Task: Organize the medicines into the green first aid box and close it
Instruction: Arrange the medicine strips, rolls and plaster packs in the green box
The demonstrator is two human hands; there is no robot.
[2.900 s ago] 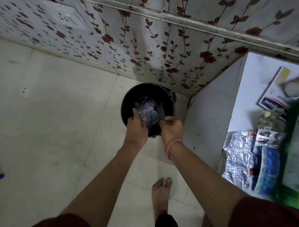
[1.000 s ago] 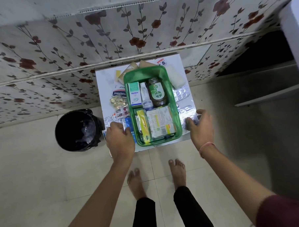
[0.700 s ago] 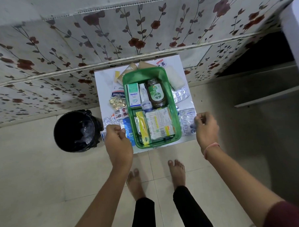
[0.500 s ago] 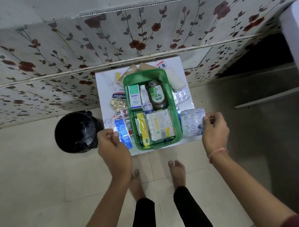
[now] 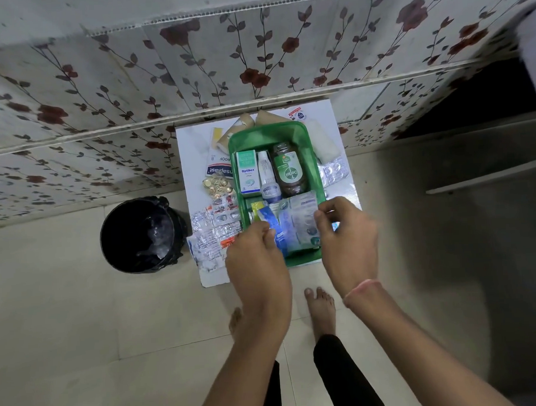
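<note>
1. Head view is centred on a green plastic first aid box (image 5: 271, 135), which stands open on a small white surface (image 5: 193, 144) against the flowered wall.
2. Both hands are now held together over the near half of the box; half a second earlier they were apart at the two sides of the surface, each lifting a strip.
3. A blue foil blister strip (image 5: 272, 224) is pinched between the fingers of the left hand (image 5: 257, 261), and a pale silvery blister sheet (image 5: 298, 226) is pinched by the fingers of the right hand (image 5: 348, 239).
4. Both strips are held over the packs already lying in the near compartment; whether they touch those packs cannot be told.
5. A white-and-teal carton (image 5: 247, 172), a white tube (image 5: 267, 178) and a brown bottle with a green label (image 5: 290, 172) lie in the far compartment.
6. The change is judged to mean two more medicines are about to be stowed.
7. Silver blister strips (image 5: 210, 236) remain on the surface left of the box and more (image 5: 333, 171) on its right, so the sorting is not finished and the box is not yet closed.
</note>
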